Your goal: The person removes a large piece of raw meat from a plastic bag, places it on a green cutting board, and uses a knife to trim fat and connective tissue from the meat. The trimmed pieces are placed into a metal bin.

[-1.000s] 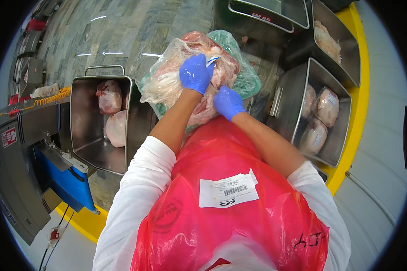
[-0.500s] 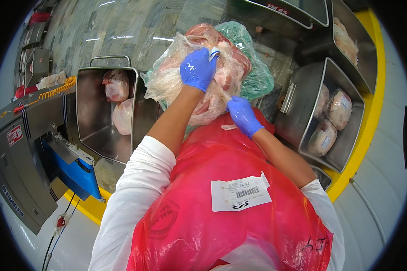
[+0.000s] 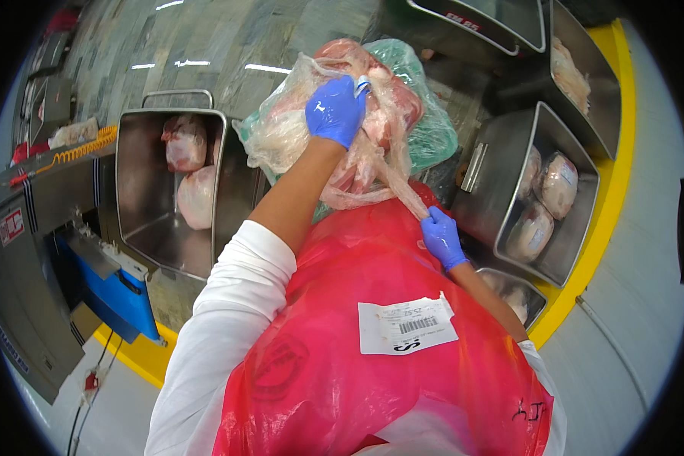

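A mass of raw pink meat [image 3: 394, 95] lies in front of me, partly wrapped in clear plastic film [image 3: 280, 135], with green plastic [image 3: 434, 140] under its right side. My left hand [image 3: 334, 112], in a blue glove, is closed over the film on top of the meat. A small white-and-blue piece sticks out between its thumb and fingers; its kind cannot be made out. Lower right, my right hand [image 3: 443, 239], gloved too, grips a twisted strand of the film, drawn taut from the meat towards my red apron [image 3: 304, 304].
A steel bin [image 3: 167, 247] with wrapped meat pieces [image 3: 197, 197] stands at left, beside a grey machine with a blue panel [image 3: 110, 285]. Further steel bins [image 3: 482, 209] with wrapped meat line the right, along a yellow edge [image 3: 627, 99].
My right hand has pulled down and to the right, stretching the film into a long strand. My left hand stays nearly in place on the meat.
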